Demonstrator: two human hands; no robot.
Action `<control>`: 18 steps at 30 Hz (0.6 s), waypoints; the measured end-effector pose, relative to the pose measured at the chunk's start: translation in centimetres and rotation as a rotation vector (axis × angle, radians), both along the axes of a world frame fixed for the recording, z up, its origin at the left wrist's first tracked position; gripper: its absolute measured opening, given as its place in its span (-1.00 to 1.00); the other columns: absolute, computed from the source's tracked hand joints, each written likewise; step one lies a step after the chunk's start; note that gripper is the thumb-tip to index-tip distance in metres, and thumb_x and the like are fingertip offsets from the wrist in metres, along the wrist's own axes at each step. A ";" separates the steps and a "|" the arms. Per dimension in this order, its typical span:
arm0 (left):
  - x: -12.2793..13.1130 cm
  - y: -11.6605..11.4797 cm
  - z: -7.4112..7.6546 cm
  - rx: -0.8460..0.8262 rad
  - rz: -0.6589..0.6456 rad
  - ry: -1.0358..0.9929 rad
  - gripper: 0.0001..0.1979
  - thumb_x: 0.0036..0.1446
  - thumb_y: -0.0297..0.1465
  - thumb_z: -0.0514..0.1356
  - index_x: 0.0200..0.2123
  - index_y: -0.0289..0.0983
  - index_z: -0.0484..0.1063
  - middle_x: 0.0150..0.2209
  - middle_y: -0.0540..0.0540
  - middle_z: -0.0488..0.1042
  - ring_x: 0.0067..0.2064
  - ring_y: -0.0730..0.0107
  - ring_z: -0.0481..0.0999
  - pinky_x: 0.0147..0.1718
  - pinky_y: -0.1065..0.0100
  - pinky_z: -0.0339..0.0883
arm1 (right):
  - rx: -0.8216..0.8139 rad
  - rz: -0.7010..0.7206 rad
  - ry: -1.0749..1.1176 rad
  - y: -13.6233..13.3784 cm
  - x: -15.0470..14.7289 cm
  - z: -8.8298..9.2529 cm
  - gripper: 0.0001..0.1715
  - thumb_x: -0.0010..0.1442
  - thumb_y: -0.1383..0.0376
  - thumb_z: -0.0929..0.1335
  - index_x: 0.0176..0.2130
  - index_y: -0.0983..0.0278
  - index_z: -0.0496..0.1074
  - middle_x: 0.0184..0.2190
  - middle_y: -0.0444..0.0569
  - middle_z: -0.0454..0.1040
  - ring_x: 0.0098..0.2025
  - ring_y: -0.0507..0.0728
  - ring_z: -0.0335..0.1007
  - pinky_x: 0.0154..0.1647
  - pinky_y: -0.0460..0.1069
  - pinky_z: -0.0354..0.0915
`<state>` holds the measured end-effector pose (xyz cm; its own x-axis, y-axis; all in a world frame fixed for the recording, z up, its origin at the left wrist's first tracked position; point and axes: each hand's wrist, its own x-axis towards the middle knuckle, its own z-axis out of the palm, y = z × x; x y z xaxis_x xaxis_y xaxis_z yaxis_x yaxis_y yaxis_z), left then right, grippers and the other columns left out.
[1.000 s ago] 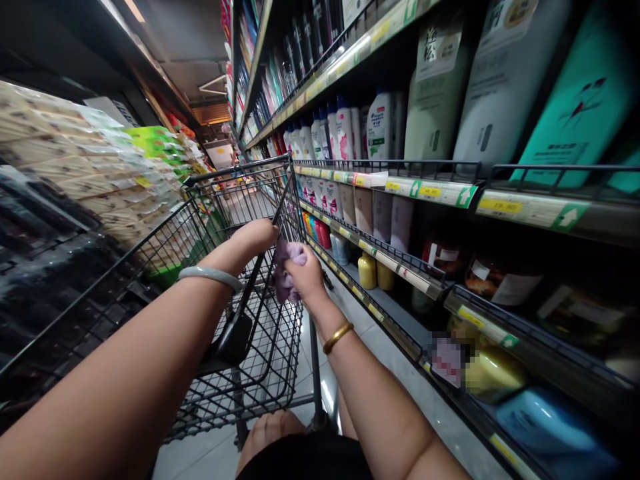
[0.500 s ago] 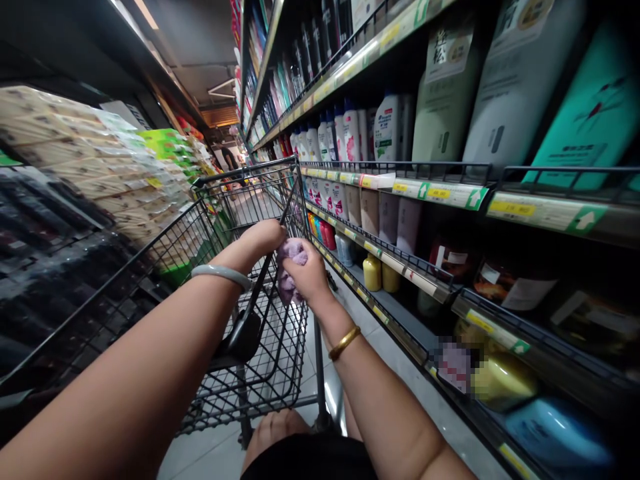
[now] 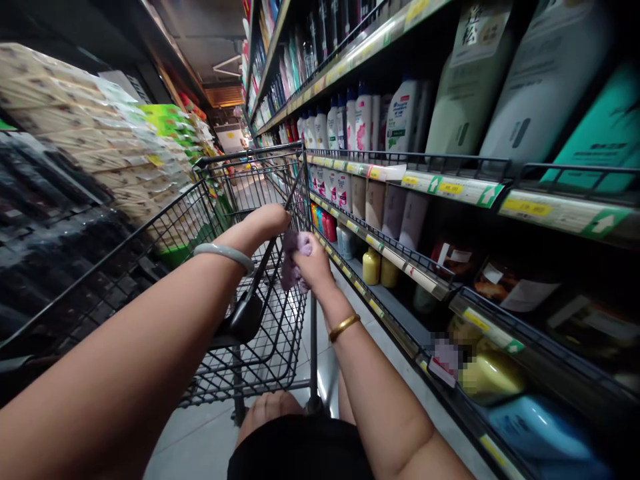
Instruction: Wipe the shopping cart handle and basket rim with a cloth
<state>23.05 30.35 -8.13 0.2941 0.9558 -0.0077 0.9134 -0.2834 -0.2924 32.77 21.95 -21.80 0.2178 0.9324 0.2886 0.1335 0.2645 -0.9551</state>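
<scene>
My left hand [image 3: 265, 223] is curled over the upper right rim of a black wire shopping cart [image 3: 165, 267]; a pale bangle sits on that wrist. My right hand [image 3: 314, 265] is closed on a crumpled purple cloth [image 3: 295, 260] pressed against the cart's right side bar, just below the left hand. A gold bangle is on my right wrist. The cart basket looks bare inside.
Shelves [image 3: 450, 193] of shampoo and soap bottles run along the right, close to my right arm. Stacked packaged goods [image 3: 90, 147] line the left. The aisle floor [image 3: 200, 440] runs ahead past the cart. My knee [image 3: 273, 410] shows below.
The cloth and my right hand have shifted slightly up and along the cart's bar. My view has moved a little forward and tilted; the left hand keeps its hold on the rim.
</scene>
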 end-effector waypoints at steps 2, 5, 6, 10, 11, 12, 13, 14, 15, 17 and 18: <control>0.1 0.0 0.0 -0.024 0.068 -0.007 -0.59 0.34 -0.17 0.28 0.14 -0.26 0.47 0.12 -0.19 0.50 0.10 0.14 0.55 0.06 0.05 0.52 | -0.211 -0.020 -0.100 0.7 0.2 -2.0 -0.68 0.05 0.34 0.46 -0.14 0.15 0.53 -0.20 -0.09 0.60 -0.14 0.16 0.53 -0.05 0.03 0.41; 0.2 -0.1 0.1 -0.037 0.126 -0.028 -0.58 0.34 -0.17 0.28 0.14 -0.26 0.47 0.12 -0.19 0.50 0.09 0.14 0.55 0.05 0.06 0.53 | -0.319 -0.018 -0.114 1.5 0.1 -3.4 -0.77 0.04 0.32 0.47 -0.22 0.20 0.52 -0.26 -0.04 0.61 -0.20 0.18 0.55 -0.12 0.04 0.42; 0.2 -0.1 0.1 -0.038 0.131 -0.034 -0.58 0.34 -0.17 0.28 0.15 -0.26 0.47 0.12 -0.19 0.50 0.09 0.14 0.55 0.05 0.06 0.53 | -0.290 -0.016 -0.085 1.5 0.0 -3.1 -0.75 0.07 0.29 0.46 -0.18 0.19 0.52 -0.25 -0.07 0.61 -0.21 0.15 0.55 -0.14 0.01 0.43; 0.3 -0.1 0.0 -0.036 0.124 -0.039 -0.57 0.34 -0.17 0.28 0.17 -0.26 0.45 0.15 -0.20 0.48 0.11 0.12 0.53 0.07 0.03 0.53 | 0.042 0.066 0.205 0.7 -0.6 -0.3 -0.59 0.11 0.25 0.40 -0.01 0.12 0.48 -0.19 -0.20 0.59 -0.21 0.04 0.53 -0.12 -0.08 0.42; 0.3 -0.1 0.0 -0.036 0.122 -0.037 -0.56 0.33 -0.17 0.28 0.17 -0.25 0.45 0.15 -0.20 0.48 0.12 0.11 0.53 0.07 0.03 0.52 | 0.119 0.081 0.254 0.6 -0.6 0.0 -0.57 0.09 0.25 0.41 0.00 0.12 0.48 -0.19 -0.20 0.58 -0.20 0.04 0.51 -0.09 -0.07 0.42; 0.3 0.0 0.0 -0.038 0.121 -0.034 -0.56 0.33 -0.17 0.28 0.18 -0.25 0.45 0.16 -0.20 0.48 0.12 0.10 0.53 0.07 0.03 0.52 | 0.147 0.082 0.261 0.5 -0.6 0.0 -0.55 0.05 0.26 0.42 -0.02 0.12 0.48 -0.20 -0.20 0.57 -0.19 0.06 0.50 -0.06 -0.05 0.42; 0.3 0.0 -0.1 -0.041 0.121 -0.031 -0.56 0.33 -0.17 0.28 0.18 -0.26 0.45 0.16 -0.20 0.48 0.12 0.11 0.53 0.07 0.03 0.53 | 0.115 0.071 0.229 0.6 -0.5 -0.4 -0.56 0.02 0.28 0.44 -0.05 0.12 0.49 -0.21 -0.20 0.56 -0.19 0.07 0.48 -0.04 -0.03 0.41; 0.3 0.0 -0.1 -0.043 0.119 -0.028 -0.56 0.33 -0.17 0.28 0.18 -0.26 0.45 0.16 -0.21 0.48 0.11 0.11 0.53 0.07 0.03 0.53 | 0.041 0.056 0.189 0.8 -0.4 -0.9 -0.58 -0.01 0.30 0.45 -0.09 0.14 0.50 -0.24 -0.19 0.55 -0.19 0.08 0.47 -0.02 -0.01 0.40; 0.4 0.1 -0.1 -0.046 0.115 -0.025 -0.56 0.34 -0.17 0.28 0.18 -0.27 0.44 0.16 -0.21 0.47 0.11 0.12 0.53 0.06 0.03 0.53 | -0.048 0.045 0.157 1.1 -0.3 -1.7 -0.61 -0.03 0.32 0.45 -0.13 0.16 0.50 -0.28 -0.19 0.54 -0.20 0.10 0.46 -0.02 0.01 0.40; 0.4 0.1 0.0 -0.047 0.095 -0.020 -0.56 0.34 -0.18 0.27 0.19 -0.27 0.44 0.16 -0.22 0.47 0.10 0.13 0.53 0.07 0.02 0.53 | -0.189 0.041 0.137 1.6 -0.2 -2.8 -0.67 -0.04 0.35 0.43 -0.19 0.18 0.48 -0.33 -0.18 0.52 -0.24 0.10 0.45 -0.04 0.03 0.41; 0.4 0.2 0.0 -0.045 0.083 -0.019 -0.56 0.35 -0.18 0.26 0.19 -0.27 0.44 0.17 -0.23 0.47 0.10 0.13 0.53 0.07 0.01 0.53 | -0.210 0.043 0.148 1.7 -0.2 -3.0 -0.69 -0.03 0.35 0.43 -0.20 0.19 0.47 -0.34 -0.18 0.52 -0.25 0.10 0.45 -0.05 0.02 0.42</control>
<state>23.42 30.59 -8.15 0.2145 0.9756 -0.0462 0.9396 -0.2190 -0.2631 32.56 23.60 -24.76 0.2017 0.9779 0.0558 -0.0195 0.0609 -0.9980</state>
